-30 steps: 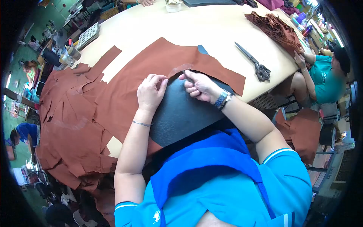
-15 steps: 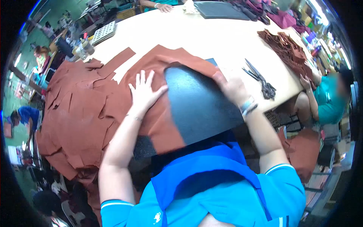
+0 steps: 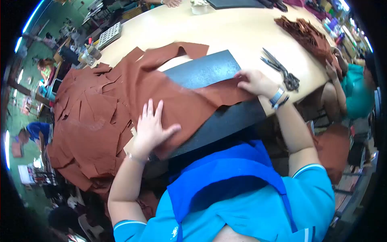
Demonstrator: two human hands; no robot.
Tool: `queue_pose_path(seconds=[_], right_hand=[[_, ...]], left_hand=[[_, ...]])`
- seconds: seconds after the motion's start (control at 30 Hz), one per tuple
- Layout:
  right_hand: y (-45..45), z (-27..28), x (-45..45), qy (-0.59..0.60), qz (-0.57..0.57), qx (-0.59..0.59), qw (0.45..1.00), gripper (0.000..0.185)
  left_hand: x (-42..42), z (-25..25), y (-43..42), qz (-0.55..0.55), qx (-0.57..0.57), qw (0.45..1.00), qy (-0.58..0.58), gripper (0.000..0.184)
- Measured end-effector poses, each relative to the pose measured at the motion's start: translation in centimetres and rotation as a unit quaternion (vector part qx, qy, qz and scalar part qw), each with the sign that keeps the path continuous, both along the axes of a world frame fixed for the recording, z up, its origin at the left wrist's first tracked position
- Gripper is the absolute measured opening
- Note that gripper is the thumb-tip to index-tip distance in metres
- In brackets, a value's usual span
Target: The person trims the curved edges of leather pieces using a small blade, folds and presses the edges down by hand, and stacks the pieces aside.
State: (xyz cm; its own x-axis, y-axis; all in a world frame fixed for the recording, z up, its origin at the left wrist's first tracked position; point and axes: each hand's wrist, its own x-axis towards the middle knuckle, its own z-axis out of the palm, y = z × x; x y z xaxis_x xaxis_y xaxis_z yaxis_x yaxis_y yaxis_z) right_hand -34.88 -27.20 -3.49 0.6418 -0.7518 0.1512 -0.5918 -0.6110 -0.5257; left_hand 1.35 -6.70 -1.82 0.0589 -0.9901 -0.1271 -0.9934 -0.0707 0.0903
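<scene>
A brown sheet that looks like leather [image 3: 177,101] lies partly over a shiny black board [image 3: 205,68] in front of me. My left hand [image 3: 151,131] rests on the sheet near its front edge, fingers stretched and palm down. At the sheet's right end, my right hand [image 3: 260,84] pinches its edge between thumb and fingers, holding it over the board. The board's front part [image 3: 225,123] shows below the sheet. To the left, a heap of brown pieces [image 3: 84,121] adjoins the sheet. A pair of scissors [image 3: 282,68] lies right of the board.
A person in a teal shirt [image 3: 358,92] sits at the right, hands by a pile of brown pieces [image 3: 304,40]. Another person's hand [image 3: 172,3] rests at the far edge. Bottles [image 3: 92,52] and a white grid tray [image 3: 109,35] stand at the far left of the table [image 3: 238,30].
My right hand has drawn the sheet's edge toward me and right, across the board. The board's far part is now uncovered. My left hand has moved slightly toward me, still flat.
</scene>
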Motion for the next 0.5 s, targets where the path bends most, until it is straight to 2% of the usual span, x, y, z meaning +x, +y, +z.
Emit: queue_pose_path(seconds=[0.1, 0.13, 0.17, 0.23, 0.27, 0.3, 0.33, 0.37, 0.4, 0.43, 0.5], right_hand=[[-0.6, 5.4, -0.6, 0.078, -0.002, 0.052, 0.996, 0.028], [-0.5, 6.9, -0.4, 0.082, -0.007, 0.075, 0.994, 0.028], [-0.6, 8.0, -0.1, 0.088, -0.009, 0.096, 0.991, 0.029], [-1.8, 8.5, 0.0, 0.068, 0.039, 0.063, 0.995, 0.03], [-2.3, 8.8, -0.1, 0.04, 0.048, 0.088, 0.994, 0.029], [-2.7, 9.6, 0.1, 0.084, 0.005, 0.09, 0.992, 0.03], [-2.8, 10.6, 0.2, 0.084, 0.018, 0.059, 0.995, 0.03], [-3.1, 11.2, 0.1, 0.083, 0.03, 0.028, 0.996, 0.03], [-3.6, 10.2, 0.3, 0.093, -0.077, -0.089, 0.989, 0.031], [-3.4, 9.5, 0.4, 0.059, -0.097, -0.264, 0.958, 0.032], [-1.8, 10.1, 2.8, -0.003, -0.047, -0.277, 0.96, 0.036]], left_hand=[[-3.4, 6.4, 1.3, 0.022, 0.26, 0.962, -0.081, 0.11], [-3.6, 5.5, 1.9, -0.047, 0.123, 0.984, -0.116, 0.096], [-3.9, 4.6, 1.1, -0.111, 0.007, 0.99, -0.09, 0.09], [-4.6, 2.6, -2.5, -0.23, -0.226, 0.946, -0.032, 0.079], [-4.7, 0.8, -4.7, -0.242, -0.184, 0.947, 0.1, 0.067], [-5.0, -0.4, -6.7, -0.251, -0.138, 0.93, 0.229, 0.056], [-5.6, 0.0, -7.8, -0.27, -0.129, 0.927, 0.228, 0.046], [-5.8, -0.4, -9.1, -0.28, -0.103, 0.935, 0.191, 0.045], [-6.2, -0.9, -10.0, -0.268, -0.097, 0.945, 0.161, 0.044], [-6.5, -1.4, -10.6, -0.255, -0.092, 0.953, 0.132, 0.044], [-7.4, -0.9, -10.9, -0.218, -0.074, 0.962, 0.145, 0.044]])
